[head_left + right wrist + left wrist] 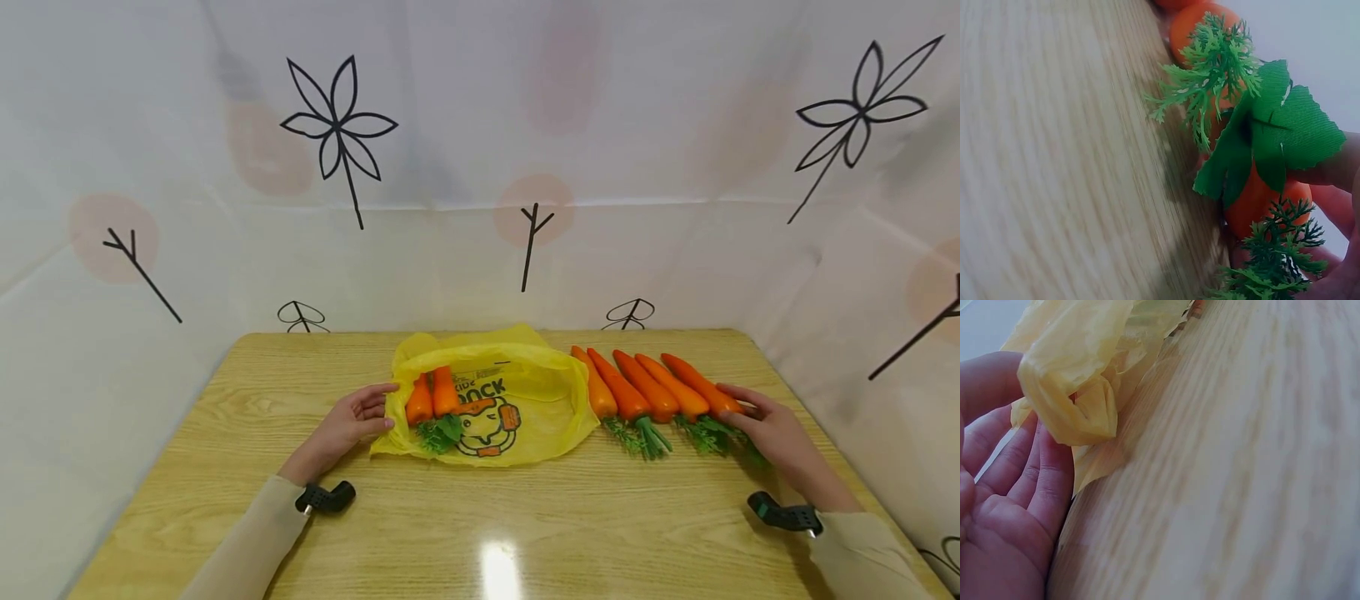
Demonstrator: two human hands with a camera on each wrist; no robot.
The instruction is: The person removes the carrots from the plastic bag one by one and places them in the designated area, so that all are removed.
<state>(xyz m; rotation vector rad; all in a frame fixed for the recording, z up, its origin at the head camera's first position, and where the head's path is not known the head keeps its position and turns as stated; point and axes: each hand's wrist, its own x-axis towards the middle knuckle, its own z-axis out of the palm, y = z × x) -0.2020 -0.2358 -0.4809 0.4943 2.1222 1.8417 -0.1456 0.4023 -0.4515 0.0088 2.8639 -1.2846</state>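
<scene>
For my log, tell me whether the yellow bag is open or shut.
Open: the yellow bag gapes in the head view, with two carrots visible through its mouth.

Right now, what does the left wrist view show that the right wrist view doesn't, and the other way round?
Only the left wrist view shows the left hand, holding the edge of a yellow bag. Only the right wrist view shows the right hand, gripping a carrot among green leaves. Both share the wood-grain tabletop and some pale backdrop.

Person wears plain beige long sleeves [243,537], black angled left-wrist device [325,498] and similar right-wrist device [786,514] with green patch [762,505].
</scene>
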